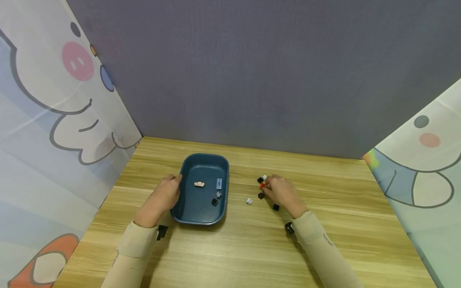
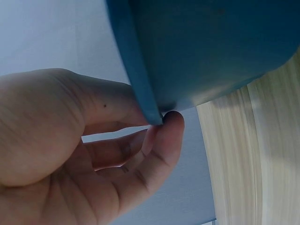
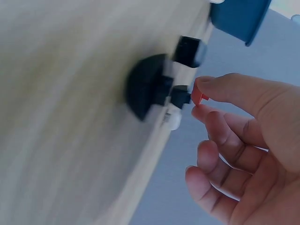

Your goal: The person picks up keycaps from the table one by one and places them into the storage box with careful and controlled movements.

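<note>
Behind the blue tray [image 1: 201, 210], a grey wall [image 1: 245, 72] backs the wood-grain table [image 1: 234, 256]

1 tray [image 1: 199, 218] | 4 inside pieces [image 1: 199, 184] | outside: 1 red piece [image 1: 262, 186], 3 black [image 1: 276, 207], 2 white [image 1: 249, 201]

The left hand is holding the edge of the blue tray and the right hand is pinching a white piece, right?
Not quite: the piece that the right hand pinches is red, not white, as the right wrist view shows. The left hand does hold the edge of the blue tray.
</note>
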### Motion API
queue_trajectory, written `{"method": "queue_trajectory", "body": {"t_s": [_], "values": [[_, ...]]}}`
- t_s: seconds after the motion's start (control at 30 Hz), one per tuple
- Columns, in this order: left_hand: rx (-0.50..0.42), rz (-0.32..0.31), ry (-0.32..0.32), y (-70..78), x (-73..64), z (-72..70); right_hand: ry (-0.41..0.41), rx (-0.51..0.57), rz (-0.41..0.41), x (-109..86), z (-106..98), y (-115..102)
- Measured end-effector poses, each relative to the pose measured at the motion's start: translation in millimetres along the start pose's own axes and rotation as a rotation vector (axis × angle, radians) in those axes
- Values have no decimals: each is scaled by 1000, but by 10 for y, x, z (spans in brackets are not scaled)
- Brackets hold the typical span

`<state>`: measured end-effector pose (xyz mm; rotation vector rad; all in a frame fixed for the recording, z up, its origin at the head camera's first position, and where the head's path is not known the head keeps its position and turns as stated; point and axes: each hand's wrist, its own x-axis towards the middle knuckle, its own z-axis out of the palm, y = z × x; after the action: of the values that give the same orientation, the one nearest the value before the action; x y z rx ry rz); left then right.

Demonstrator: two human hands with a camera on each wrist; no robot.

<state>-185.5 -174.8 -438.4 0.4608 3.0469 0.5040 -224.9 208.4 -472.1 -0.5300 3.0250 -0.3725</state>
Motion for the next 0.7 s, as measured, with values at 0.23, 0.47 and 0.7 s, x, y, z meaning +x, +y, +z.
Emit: {"method": "queue_trajectory", "body": {"t_s": [0.23, 0.47, 0.7], "values": [[6, 2, 5, 8, -6, -2, 81, -31, -86, -51, -135, -177], [7, -5, 5, 14, -16, -8, 129, -69, -179, -89, -270, -422], [6, -5, 9, 14, -15, -5, 155, -97, -248, -67, -304, -638]]}}
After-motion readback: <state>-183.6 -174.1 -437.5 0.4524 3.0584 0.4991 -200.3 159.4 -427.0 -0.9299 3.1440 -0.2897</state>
